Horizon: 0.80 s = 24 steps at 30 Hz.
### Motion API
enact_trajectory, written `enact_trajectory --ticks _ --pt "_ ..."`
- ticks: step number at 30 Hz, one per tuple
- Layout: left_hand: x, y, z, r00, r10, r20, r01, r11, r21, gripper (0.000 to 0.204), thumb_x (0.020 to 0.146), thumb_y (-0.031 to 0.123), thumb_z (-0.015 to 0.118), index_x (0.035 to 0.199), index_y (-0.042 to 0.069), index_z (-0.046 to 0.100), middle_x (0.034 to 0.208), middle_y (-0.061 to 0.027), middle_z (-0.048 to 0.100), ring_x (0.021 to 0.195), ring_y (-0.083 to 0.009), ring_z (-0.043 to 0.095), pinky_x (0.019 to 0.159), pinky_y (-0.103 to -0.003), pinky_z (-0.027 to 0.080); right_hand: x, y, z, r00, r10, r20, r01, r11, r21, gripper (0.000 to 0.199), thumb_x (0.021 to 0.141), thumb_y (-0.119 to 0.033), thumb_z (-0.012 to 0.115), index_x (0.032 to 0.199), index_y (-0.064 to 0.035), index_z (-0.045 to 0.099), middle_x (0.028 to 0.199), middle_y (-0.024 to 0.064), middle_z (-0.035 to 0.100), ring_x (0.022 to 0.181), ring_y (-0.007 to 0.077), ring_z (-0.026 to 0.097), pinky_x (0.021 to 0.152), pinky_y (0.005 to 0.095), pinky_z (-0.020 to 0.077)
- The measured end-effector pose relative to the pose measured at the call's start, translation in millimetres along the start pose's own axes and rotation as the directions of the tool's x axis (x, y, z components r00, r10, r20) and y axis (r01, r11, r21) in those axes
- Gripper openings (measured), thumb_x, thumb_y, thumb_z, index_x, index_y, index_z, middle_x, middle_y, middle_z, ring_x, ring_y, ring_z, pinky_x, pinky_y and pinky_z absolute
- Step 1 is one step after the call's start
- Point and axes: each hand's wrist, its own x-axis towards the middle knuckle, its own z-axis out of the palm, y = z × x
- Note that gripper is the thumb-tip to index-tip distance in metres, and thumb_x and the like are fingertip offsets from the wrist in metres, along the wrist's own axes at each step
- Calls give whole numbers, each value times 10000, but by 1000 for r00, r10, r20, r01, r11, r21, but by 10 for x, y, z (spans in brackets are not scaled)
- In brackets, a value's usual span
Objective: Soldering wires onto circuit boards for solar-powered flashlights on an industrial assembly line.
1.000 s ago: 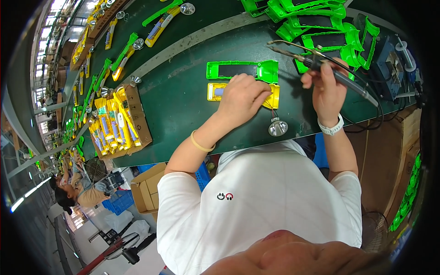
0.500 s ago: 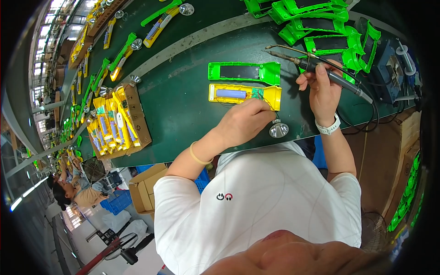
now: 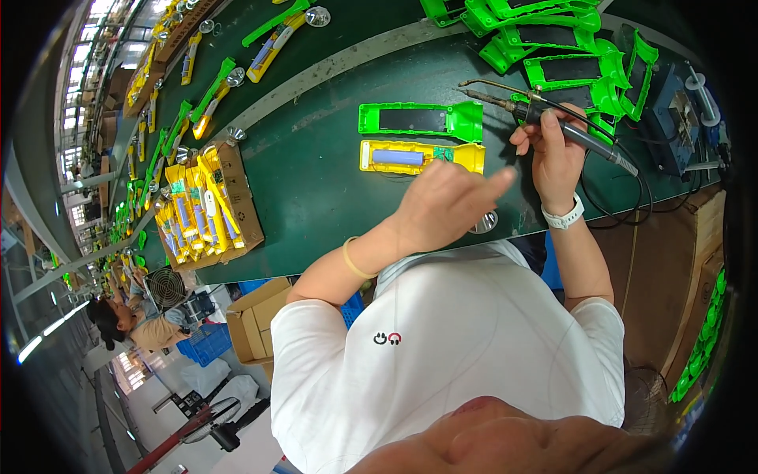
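My right hand is closed round a black soldering iron, its tip pointing left; a thin curved metal tube runs above the tip. My left hand hovers over the near right end of a yellow flashlight half-shell, a finger stretched out to the right and the others partly hidden. In that half-shell lie a purple battery cell and a small green circuit board. Just beyond lies a green half-shell with a dark panel. A round silver reflector is partly covered by my left hand.
A cardboard box of yellow half-shells stands at the left. Green half-shells are piled at the far right, beside a blue soldering station and a solder spool. Across a grey rail lie more flashlight parts. Another person sits far left.
My left hand has shifted right and lifted off the wires, a finger now stretched out, and covers more of the reflector. My right hand with the soldering iron has barely moved.
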Motion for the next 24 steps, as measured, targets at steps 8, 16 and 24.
enact_trajectory --ticks 8,16,24 --pt "-336 -186 -174 979 184 94 -181 983 -40 338 664 32 639 1001 36 618 820 -41 561 762 -176 548 604 -266 436 22 -15 -93 1000 -3 -9 3 1000 8 209 901 -172 545 962 -1 440 713 100 550 594 171 595 484 236 453" --pt "-200 -192 -124 993 -88 -79 88 996 -3 375 610 84 771 963 61 646 769 -46 541 652 -197 495 562 -289 396 -1 2 -62 1000 11 -18 -11 1000 16 203 901 -170 543 954 -3 441 689 95 546 581 167 590 481 232 450" --pt "-100 -74 93 996 86 -29 -79 980 182 298 576 81 728 872 85 691 742 8 547 591 -143 471 497 -282 356 -7 -9 -91 1000 9 -24 -9 1000 4 202 902 -177 542 942 -4 445 687 98 553 580 164 591 481 230 448"
